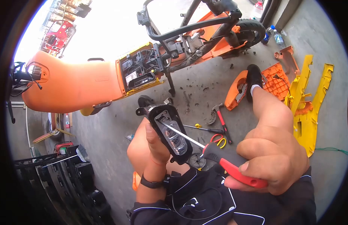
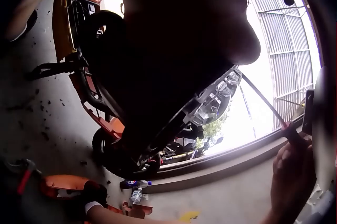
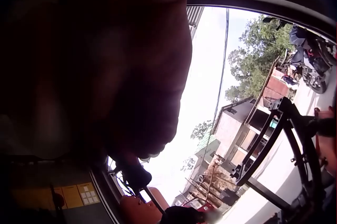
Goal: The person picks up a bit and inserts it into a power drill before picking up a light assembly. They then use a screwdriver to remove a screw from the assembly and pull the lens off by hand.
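My left hand [image 1: 158, 147] grips a vehicle lamp [image 1: 176, 139] with a black housing and a clear lens, its thumb along the near side. In my right hand [image 1: 275, 155] is a screwdriver [image 1: 246, 175] with a red and black handle. Its metal shaft crosses the lens, and the tip meets the lamp's upper end, inside the black rim. The left wrist view has the clear lens [image 2: 217, 100] lit from behind, with the screwdriver shaft [image 2: 264, 98] reaching its edge. Dark and close, the right hand [image 3: 142, 77] fills much of the right wrist view.
A partly stripped orange scooter [image 1: 84, 80] stands ahead. On the floor lie a hammer [image 1: 222, 122], scissors [image 1: 219, 140], another screwdriver [image 1: 207, 129], yellow panels [image 1: 313, 108] and an orange cover [image 1: 236, 92]. Black parts [image 1: 65, 176] are stacked at the left.
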### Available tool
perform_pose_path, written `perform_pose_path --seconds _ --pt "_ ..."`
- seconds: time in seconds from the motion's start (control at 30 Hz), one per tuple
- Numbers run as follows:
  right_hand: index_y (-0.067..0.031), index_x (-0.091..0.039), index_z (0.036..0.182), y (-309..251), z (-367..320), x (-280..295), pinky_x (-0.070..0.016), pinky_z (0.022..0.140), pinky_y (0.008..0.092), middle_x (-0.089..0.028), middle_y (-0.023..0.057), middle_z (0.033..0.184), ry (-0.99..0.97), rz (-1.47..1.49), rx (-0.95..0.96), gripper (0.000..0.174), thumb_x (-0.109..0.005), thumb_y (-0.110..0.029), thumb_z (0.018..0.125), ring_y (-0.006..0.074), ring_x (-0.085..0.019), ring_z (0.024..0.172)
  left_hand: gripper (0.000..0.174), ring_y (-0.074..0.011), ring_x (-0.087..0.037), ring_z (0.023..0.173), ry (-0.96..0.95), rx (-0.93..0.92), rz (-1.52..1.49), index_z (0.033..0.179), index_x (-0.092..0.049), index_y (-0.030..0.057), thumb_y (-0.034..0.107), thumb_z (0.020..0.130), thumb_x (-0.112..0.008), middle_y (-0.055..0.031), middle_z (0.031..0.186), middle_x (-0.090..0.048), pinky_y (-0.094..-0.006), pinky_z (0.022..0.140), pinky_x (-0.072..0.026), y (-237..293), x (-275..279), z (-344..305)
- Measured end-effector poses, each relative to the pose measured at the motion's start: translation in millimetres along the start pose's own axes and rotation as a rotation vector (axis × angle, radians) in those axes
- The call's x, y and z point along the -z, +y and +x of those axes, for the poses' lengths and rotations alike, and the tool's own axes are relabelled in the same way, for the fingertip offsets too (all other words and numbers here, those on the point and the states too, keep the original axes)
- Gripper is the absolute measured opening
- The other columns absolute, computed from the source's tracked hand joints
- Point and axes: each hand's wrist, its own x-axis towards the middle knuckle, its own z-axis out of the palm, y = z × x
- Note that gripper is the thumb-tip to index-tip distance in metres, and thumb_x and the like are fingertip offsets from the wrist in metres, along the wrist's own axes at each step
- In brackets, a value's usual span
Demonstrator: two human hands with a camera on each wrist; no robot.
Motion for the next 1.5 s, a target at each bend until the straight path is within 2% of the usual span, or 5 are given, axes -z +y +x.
perform_pose_path --seconds 0.17,0.5,0.63,1.13,1.5 --pt "-0.0091 -0.048 0.101 -5.6 -5.2 -8.4 -0.0433 0.053 0.0272 -0.058 0.0086 0.079 -0.003 -0.202 0.171 0.040 -0.076 -0.011 0.074 0.0200 -0.051 0.060 0.080 -0.0148 -0.061 0.088 -0.013 0.055 0.004 0.125 -0.054 0.0031 0.073 0.088 -0.040 -0.0067 0.102 -0.062 -0.0270 0.073 -0.0518 3.7 2.4 -2.0" --pt "-0.0139 -0.051 0.086 6.7 -14.8 -4.3 -0.0437 0.055 0.0253 -0.056 0.0040 0.086 -0.144 -0.241 0.257 0.019 -0.066 -0.021 0.077 0.0164 -0.057 0.071 0.068 -0.0138 -0.060 0.085 -0.072 0.122 0.126 0.126 -0.052 0.0049 0.063 0.093 -0.041 -0.0061 0.099 -0.061 -0.0262 0.071 -0.0507 6.3 7.5 12.8" --pt "-0.0165 -0.052 0.099 11.9 -11.7 -9.7 -0.0471 0.070 0.0558 -0.062 0.0061 0.090 0.014 -0.105 -0.018 0.035 -0.074 -0.015 0.073 0.0200 -0.062 0.066 0.072 -0.0150 -0.060 0.085 0.004 0.127 -0.024 0.124 -0.052 0.0032 0.067 0.092 -0.040 -0.0064 0.099 -0.060 -0.0281 0.071 -0.0516 2.3 -7.0 15.2" --pt "-0.0020 -0.059 0.122 55.8 -6.8 2.0 -0.0396 0.053 0.0194 -0.066 -0.0027 0.080 -0.537 0.883 -1.225 0.037 -0.066 -0.024 0.092 0.0022 -0.052 0.063 0.074 -0.0137 -0.058 0.087 -0.008 -0.142 0.301 0.138 -0.041 0.0026 0.061 0.092 -0.045 -0.0087 0.107 -0.058 -0.0274 0.075 -0.0495 4.4 -13.5 27.6" --pt "0.0013 -0.062 0.104 53.4 -37.1 -31.3 -0.0495 0.063 0.0330 -0.066 0.0096 0.073 -0.454 0.776 -1.039 0.032 -0.064 -0.029 0.094 0.0157 -0.064 0.069 0.067 -0.0239 -0.055 0.076 -0.043 0.036 0.209 0.107 -0.050 0.0062 0.069 0.090 -0.033 -0.0140 0.082 -0.054 -0.0332 0.067 -0.0488 7.0 12.6 27.2"
